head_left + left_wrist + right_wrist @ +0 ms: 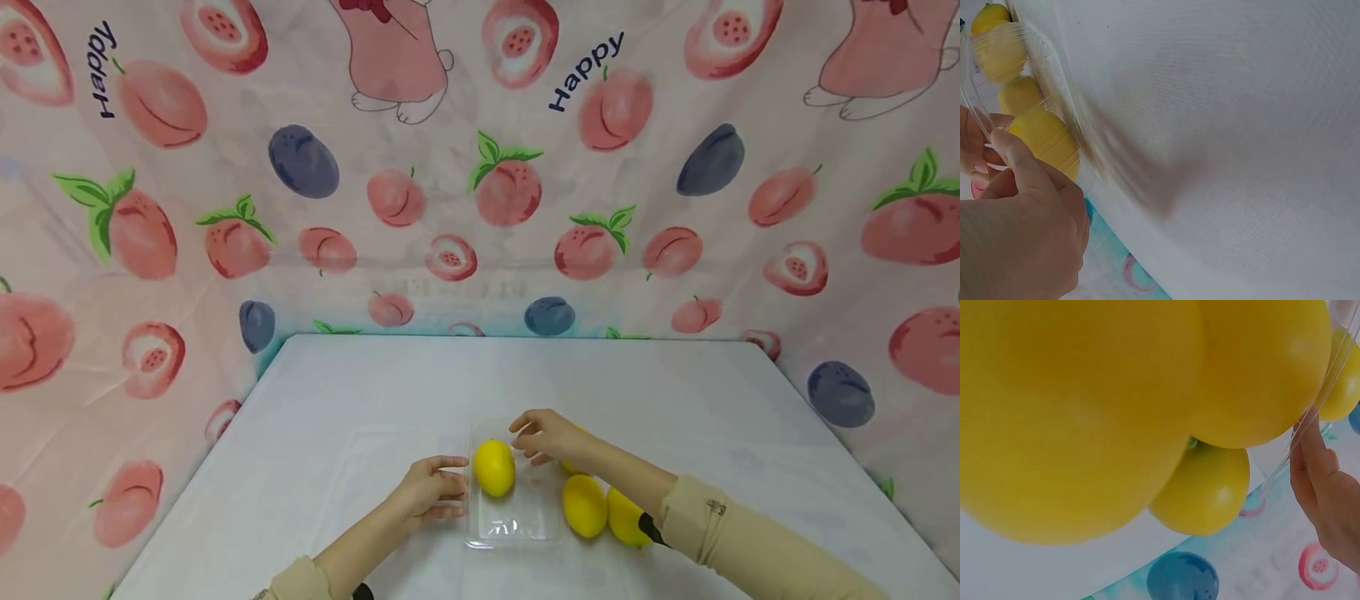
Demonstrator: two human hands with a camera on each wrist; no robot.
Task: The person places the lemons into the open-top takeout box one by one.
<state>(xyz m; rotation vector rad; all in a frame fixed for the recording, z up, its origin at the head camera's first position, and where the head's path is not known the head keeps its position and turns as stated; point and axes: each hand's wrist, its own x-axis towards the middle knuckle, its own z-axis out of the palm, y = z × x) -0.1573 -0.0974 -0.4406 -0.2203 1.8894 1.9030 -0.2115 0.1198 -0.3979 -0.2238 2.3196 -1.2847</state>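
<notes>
A clear plastic container point(517, 527) lies on the table, with one yellow lemon point(494, 468) in its left back part. My left hand point(431, 490) is at the container's left side, its extended fingers touching the edge; the left wrist view has this hand point(1035, 206) close against the clear rim. Over the container's back right part hovers my right hand point(546, 437), fingers loosely bent and holding nothing. To the right of the container are a near lemon point(585, 506), another lemon point(627, 518) partly under the right forearm, and a third lemon point(567, 468) mostly hidden by the right hand.
The table point(360, 392) has a white cover. A pink fruit-print cloth point(450, 217) hangs behind it and along both sides. In the right wrist view, a large lemon point(1072, 419) fills much of the near space.
</notes>
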